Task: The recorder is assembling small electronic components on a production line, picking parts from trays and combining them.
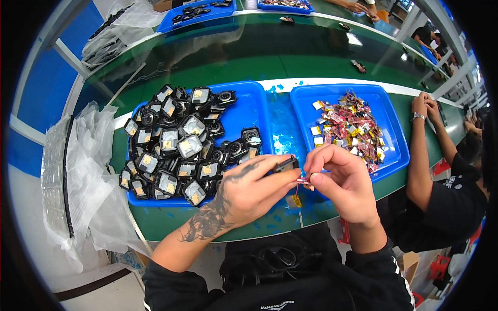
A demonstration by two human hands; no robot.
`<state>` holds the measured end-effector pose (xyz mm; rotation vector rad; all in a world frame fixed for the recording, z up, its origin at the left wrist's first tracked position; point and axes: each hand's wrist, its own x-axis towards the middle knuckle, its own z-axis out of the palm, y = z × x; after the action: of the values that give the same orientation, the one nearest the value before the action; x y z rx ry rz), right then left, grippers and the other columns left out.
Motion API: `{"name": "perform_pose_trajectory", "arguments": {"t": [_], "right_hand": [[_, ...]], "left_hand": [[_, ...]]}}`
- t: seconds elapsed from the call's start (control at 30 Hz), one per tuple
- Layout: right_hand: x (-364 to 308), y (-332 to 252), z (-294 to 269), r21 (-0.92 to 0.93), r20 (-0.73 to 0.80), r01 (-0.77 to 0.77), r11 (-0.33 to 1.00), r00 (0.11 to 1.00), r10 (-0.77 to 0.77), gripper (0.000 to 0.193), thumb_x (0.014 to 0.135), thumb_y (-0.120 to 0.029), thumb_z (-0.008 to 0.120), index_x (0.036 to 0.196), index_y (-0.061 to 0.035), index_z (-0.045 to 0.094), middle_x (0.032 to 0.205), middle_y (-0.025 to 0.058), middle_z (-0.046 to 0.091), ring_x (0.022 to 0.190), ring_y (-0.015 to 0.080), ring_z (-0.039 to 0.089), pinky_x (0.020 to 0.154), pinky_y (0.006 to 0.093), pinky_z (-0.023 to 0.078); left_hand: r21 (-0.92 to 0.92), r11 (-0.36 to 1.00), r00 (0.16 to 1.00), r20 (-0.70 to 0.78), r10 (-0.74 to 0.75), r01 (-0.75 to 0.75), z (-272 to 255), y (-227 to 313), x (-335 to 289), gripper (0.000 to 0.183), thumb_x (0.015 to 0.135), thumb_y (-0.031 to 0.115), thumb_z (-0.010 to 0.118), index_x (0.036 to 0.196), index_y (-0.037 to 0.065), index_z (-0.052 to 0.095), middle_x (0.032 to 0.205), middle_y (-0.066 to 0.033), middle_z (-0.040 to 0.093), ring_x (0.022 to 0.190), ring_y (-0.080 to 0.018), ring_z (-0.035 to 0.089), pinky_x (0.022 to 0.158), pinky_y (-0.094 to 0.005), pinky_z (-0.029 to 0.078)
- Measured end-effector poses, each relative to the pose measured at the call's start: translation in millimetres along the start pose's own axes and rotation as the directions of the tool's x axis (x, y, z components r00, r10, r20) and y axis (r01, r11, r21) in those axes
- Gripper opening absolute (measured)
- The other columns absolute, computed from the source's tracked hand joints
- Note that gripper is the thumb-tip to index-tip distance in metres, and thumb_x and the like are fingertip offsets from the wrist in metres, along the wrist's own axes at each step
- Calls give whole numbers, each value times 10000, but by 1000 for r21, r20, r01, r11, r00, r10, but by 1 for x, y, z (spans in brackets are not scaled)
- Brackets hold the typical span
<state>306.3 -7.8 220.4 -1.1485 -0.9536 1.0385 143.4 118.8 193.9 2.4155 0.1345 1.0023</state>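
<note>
A: Hand status?
B: Left hand [250, 187] has a black housing [286, 165] gripped in its fingers. Right hand [343, 179] is in a narrow pinch, thumb and forefinger on a small red board [303, 181].
A: Board touching the housing?
B: Just beside it. Can't tell if they touch; fingers hide the joint.
A: Yellow piece [296, 200]?
B: Below the board, seemingly on a thin wire. Can't tell if it hangs or rests.
A: Stock?
B: Housings heaped in the left blue tray [248, 115], red boards piled in the right blue tray [395, 142].
A: Which step?
B: My read: positioning the board at the housing, mid-handling.
A: Next move calls for?
B: Steady left grip, light right pinch, I'd say. Keep slack in that wire.
</note>
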Motion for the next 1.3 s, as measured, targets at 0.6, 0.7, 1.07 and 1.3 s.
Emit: {"name": "perform_pose_trajectory", "arguments": {"t": [0.6,0.7,1.07,1.3], "right_hand": [[-1,21,14,-218,-276,84,972,950,-144,367,795,84,691,1066,-22,468,873,60,635,785,62,608,671,180,483],[1,26,13,-225,-273,88,970,950,-149,397,790,85,698,1080,-28,450,819,43,640,749,52,606,640,165,466],[4,34,23,-307,-339,161,938,902,-266,389,787,68,718,1045,-38,447,815,32,624,733,39,592,606,155,437],[5,35,20,-324,-319,112,939,922,-220,398,778,37,730,1063,-42,464,889,21,583,793,35,579,553,150,410]], "left_hand": [[-805,335,797,256,-547,489,18,7,-5,395,898,-45,599,1289,-32,547,1252,-123,591,1089,-144,605,928,-267,508],[-813,345,813,245,-529,469,17,8,-4,423,901,-68,573,1319,-26,519,1278,-124,574,1109,-147,594,949,-276,496],[-834,374,815,146,-560,406,19,12,-2,500,874,-120,562,1343,-40,410,1275,-209,562,1162,-221,576,989,-328,471],[-848,357,810,135,-570,392,23,13,-5,479,870,-119,567,1316,-31,414,1286,-231,557,1160,-223,580,982,-324,477]]}}
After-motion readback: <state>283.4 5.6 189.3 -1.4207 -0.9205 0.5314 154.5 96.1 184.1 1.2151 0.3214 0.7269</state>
